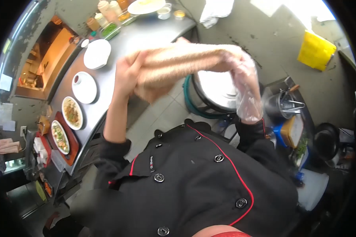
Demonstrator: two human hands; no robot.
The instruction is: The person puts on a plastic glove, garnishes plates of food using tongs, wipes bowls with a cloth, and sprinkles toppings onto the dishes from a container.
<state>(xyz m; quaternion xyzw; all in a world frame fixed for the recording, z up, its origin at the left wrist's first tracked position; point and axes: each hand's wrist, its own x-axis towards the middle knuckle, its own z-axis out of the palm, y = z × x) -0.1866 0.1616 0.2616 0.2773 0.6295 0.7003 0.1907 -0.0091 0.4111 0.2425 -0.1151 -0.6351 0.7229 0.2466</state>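
A light brown cloth [178, 65] is stretched between my two hands, blurred by motion, above the floor and beside the steel counter. My left hand [126, 73], bare, grips its left end with the fingers wrapped round it. My right hand [243, 69] wears a clear plastic glove and is closed on the other end. Part of the cloth hangs down near my left hand. Behind the cloth and my right hand stands a large round pot with a pale lid [215, 89], partly hidden.
The steel counter [146, 37] on the left bears white plates [84, 87], two dishes of food [72, 113], squeeze bottles [103, 8] and small containers. To the right are a metal pot [279, 104], a dark pan [326, 138] and a white bucket [312, 187]. Another person's hand [51, 219] shows at bottom left.
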